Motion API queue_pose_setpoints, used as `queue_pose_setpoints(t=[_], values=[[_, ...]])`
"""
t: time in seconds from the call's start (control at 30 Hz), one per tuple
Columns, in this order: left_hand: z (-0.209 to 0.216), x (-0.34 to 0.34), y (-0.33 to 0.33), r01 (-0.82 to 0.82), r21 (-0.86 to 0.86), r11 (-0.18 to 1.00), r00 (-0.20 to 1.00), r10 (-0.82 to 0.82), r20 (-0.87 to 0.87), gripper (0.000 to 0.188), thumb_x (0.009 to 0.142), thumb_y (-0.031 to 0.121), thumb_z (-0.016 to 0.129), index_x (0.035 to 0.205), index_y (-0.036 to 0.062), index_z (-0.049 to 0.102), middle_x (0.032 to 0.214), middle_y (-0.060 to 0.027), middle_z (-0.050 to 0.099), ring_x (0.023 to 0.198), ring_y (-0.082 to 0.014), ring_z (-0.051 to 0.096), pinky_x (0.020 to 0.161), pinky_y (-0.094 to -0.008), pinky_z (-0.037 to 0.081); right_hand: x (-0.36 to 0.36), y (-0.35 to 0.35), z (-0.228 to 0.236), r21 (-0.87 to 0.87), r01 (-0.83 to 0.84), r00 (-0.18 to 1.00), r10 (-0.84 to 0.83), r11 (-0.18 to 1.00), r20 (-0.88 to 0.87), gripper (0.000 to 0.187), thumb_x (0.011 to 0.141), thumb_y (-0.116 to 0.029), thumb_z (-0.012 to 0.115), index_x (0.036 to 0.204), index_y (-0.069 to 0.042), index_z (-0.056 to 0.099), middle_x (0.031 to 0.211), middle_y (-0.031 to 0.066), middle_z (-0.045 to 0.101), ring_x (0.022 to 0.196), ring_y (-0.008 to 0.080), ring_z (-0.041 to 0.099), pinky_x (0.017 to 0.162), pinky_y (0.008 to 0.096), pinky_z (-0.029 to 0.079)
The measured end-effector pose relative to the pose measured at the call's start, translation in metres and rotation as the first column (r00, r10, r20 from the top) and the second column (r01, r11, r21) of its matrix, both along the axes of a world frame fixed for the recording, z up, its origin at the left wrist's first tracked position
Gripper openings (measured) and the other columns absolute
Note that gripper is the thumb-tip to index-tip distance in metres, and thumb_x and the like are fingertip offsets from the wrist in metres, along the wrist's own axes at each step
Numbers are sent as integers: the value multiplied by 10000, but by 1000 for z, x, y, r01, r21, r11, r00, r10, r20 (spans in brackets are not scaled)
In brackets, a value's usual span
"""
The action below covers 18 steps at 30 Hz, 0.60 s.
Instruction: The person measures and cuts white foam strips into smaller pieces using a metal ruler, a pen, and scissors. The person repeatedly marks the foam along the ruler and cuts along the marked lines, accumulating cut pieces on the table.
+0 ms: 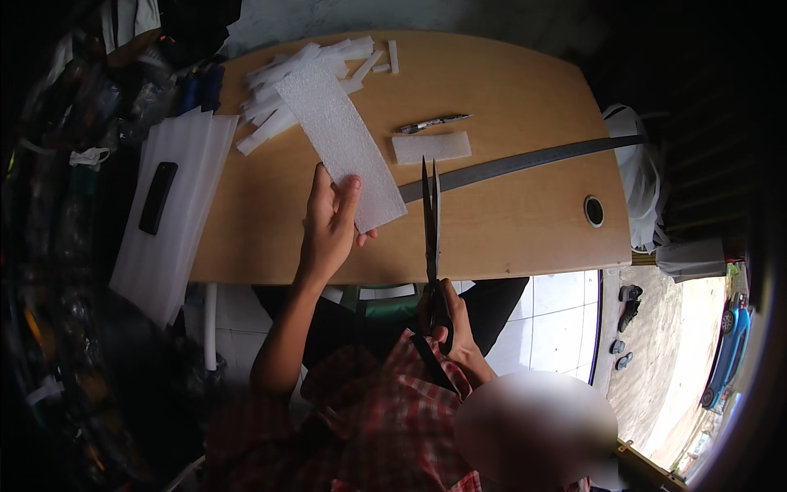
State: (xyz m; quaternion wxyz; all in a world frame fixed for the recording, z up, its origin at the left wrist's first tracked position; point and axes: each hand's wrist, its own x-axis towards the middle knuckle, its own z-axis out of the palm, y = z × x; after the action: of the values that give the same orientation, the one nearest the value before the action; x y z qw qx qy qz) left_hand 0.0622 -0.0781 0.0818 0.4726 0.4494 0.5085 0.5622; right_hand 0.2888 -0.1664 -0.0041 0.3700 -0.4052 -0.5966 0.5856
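My left hand (332, 217) grips a white foam sheet (344, 143), a long rectangle, by its near end, thumb on top. The sheet slants up and left over the table, its far end in front of a pile of foam strips (283, 86). In my right hand (455, 324) is a pair of scissors (432, 230), pointing away from me with the blades slightly apart. The blades are to the right of the sheet and do not touch it. Beyond their tips lies a small foam piece (432, 148), with a pen (434, 123) just behind it.
A dark grey flat strip (525, 166) crosses the wooden table (508, 238) to its right edge. At the left, large foam sheets (176, 213) carry a black phone (158, 198). A round hole (593, 211) is near the right edge. A white plastic bag (639, 180) hangs beside it.
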Motion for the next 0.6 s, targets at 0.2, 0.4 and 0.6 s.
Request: queue_pose_setpoints(t=[0.2,0.4,0.6], values=[[7,17,8,-73,6,997,996,74,-59,230,1001,200,587,983,4,467,812,-98,660,511,-112,599,389,-221,399,0,-19,12,-49,-90,994,93,995,55,945,674,-848,605,1009,21,443,679,122,546,569,268,546,551,358,447],[-3,29,6,-123,33,992,988,125,-95,249,981,208,628,891,11,505,683,-51,629,542,-46,558,405,-220,413,-1,-10,16,-17,-77,995,78,997,68,923,667,-854,596,932,16,442,668,128,541,554,283,537,537,372,439],[-8,28,11,-153,53,987,982,157,-102,257,984,205,622,866,12,501,668,-40,614,538,-50,545,419,-228,421,4,-8,15,-34,-127,987,130,991,92,918,667,-863,584,905,10,430,655,134,531,549,298,531,536,377,438]])
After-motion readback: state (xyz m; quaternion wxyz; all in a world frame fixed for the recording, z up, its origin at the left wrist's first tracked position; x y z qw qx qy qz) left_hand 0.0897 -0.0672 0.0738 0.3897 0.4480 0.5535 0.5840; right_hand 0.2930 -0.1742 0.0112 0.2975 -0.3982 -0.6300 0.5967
